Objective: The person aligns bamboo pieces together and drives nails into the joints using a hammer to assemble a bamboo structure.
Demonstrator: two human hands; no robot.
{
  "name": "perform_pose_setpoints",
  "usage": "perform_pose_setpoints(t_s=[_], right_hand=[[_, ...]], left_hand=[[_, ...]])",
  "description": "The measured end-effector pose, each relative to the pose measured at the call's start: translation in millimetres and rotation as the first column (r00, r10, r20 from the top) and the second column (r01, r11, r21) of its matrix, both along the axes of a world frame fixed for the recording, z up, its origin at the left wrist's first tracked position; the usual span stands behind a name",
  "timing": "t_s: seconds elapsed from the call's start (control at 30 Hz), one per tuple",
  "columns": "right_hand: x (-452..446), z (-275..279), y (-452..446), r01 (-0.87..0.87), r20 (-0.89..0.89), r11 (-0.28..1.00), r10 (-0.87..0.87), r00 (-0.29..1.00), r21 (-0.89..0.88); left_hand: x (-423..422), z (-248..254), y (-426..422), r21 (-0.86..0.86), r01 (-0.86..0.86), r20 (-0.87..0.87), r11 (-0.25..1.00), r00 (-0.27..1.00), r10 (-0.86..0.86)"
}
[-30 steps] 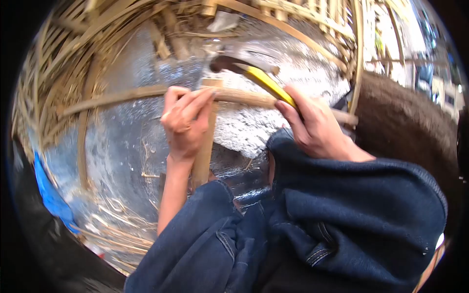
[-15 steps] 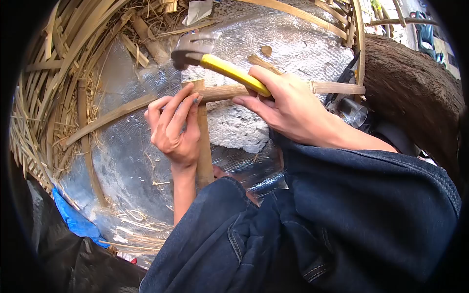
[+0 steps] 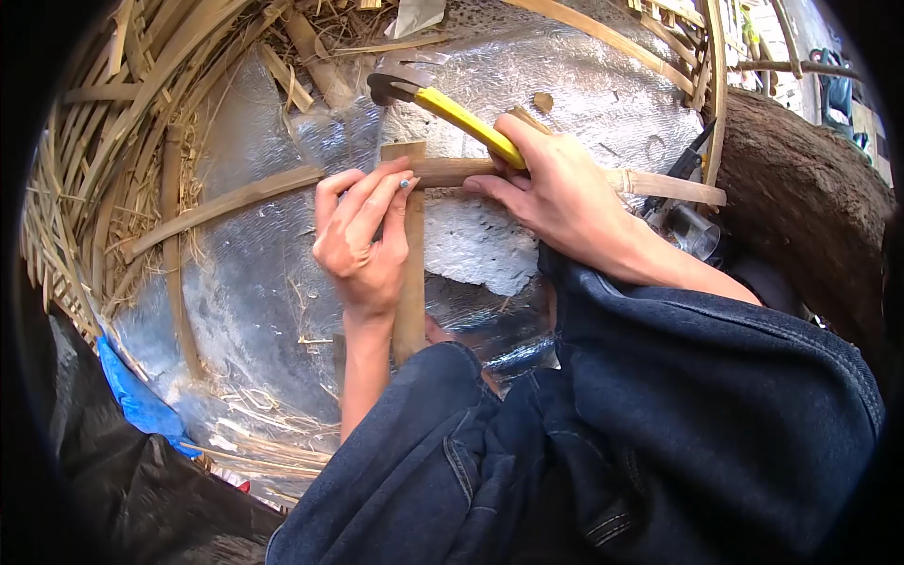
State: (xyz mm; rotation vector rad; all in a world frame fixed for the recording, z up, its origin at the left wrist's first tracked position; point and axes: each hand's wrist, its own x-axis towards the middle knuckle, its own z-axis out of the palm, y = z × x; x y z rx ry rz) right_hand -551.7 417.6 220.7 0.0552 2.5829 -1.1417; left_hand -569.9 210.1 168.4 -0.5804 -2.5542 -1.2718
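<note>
My right hand (image 3: 570, 193) is wrapped around the yellow handle of a hammer (image 3: 468, 124), whose dark head is raised above the far end of the crossing strips. My left hand (image 3: 363, 231) pinches a small nail (image 3: 405, 184); only its round bluish end shows between thumb and fingertips. Those fingers rest where an upright flat bamboo strip (image 3: 411, 282) meets a long bamboo pole (image 3: 452, 172) lying crosswise. Beneath the joint is a rough whitish block (image 3: 480, 247). The pole runs on under my right hand toward the right.
Woven bamboo strips (image 3: 94, 188) curve along the left side. Silvery sheeting (image 3: 254, 273) covers the ground, with straw scraps on it. A thick log (image 3: 800, 179), a clear cup (image 3: 692, 231) and a blue tarp piece (image 3: 141, 400) lie at the sides.
The whole view has shifted, so the hands and strips appear farther right. The hammer head sits slightly higher above the joint, and my left fingers keep their pinch.
</note>
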Motion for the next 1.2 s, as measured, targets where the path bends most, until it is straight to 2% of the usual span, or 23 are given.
perform_pose_setpoints(t_s=[0.17,0.33,0.47,0.6,0.67,0.73,0.93,1.0,1.03,1.2], right_hand=[[0.5,-3.1,-1.7,0.006,-0.064,1.0,-0.007,0.998,-0.011],[0.8,-1.1,-4.5,0.016,-0.035,1.0,-0.016,0.999,0.004],[1.0,-1.9,-4.3,0.008,-0.057,0.999,-0.006,0.998,0.034],[1.2,-1.4,-4.5,-0.005,-0.07,0.999,0.008,0.998,0.041],[0.9,-0.9,-4.4,0.045,-0.003,0.999,-0.045,0.999,0.001],[0.3,3.5,-1.6,0.009,-0.012,1.0,-0.009,1.0,-0.014],[9.4,52.0,6.9,-0.072,-0.025,0.996,0.071,0.997,-0.051],[13.6,61.1,9.9,-0.168,-0.053,0.982,0.172,0.984,0.081],[15.5,61.2,12.6,-0.19,0.016,0.977,0.189,0.982,0.094],[22.9,59.8,15.7,-0.218,0.032,0.962,0.215,0.976,0.163]], left_hand=[[0.0,0.3,1.7,0.003,-0.019,-0.008,1.0,1.0,0.019],[-0.4,-6.7,-0.2,0.148,-0.031,0.07,0.988,0.997,0.021],[-1.1,-4.7,1.0,0.157,-0.04,0.074,0.987,0.997,0.029],[-2.3,-4.2,0.1,0.093,-0.017,0.012,0.996,1.0,0.016],[-2.3,-4.8,-0.5,0.067,-0.002,-0.03,0.998,1.0,0.004],[-1.7,-5.0,-1.5,0.043,0.015,-0.038,0.999,0.999,-0.013],[-1.4,-5.8,-1.9,0.08,0.008,-0.035,0.997,0.999,-0.005],[-0.6,-7.9,-2.7,0.076,-0.013,-0.037,0.997,0.999,0.016],[0.3,-8.7,-3.0,0.071,-0.019,-0.037,0.997,0.999,0.021],[0.9,-5.5,-2.9,0.111,-0.044,-0.015,0.993,0.999,0.046]])
